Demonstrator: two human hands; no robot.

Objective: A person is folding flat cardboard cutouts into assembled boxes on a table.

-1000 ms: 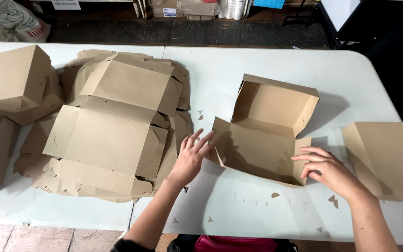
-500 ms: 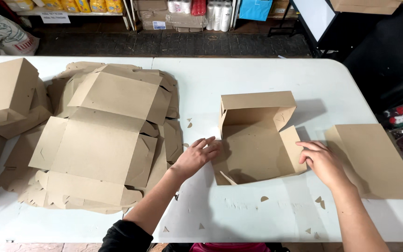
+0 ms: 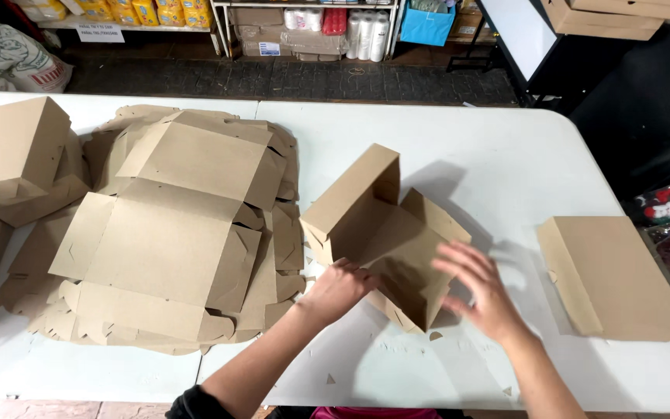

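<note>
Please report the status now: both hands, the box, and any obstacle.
Left hand on half-folded cardboard box, right hand open at its right side. Flat cardboard stack lies left, apart.

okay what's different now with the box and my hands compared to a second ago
The half-folded cardboard box has turned counterclockwise and sits skewed, one tall wall now at its left. The left hand presses its near edge; the right hand has lifted above it. The flat blanks and finished box stayed put.
</note>
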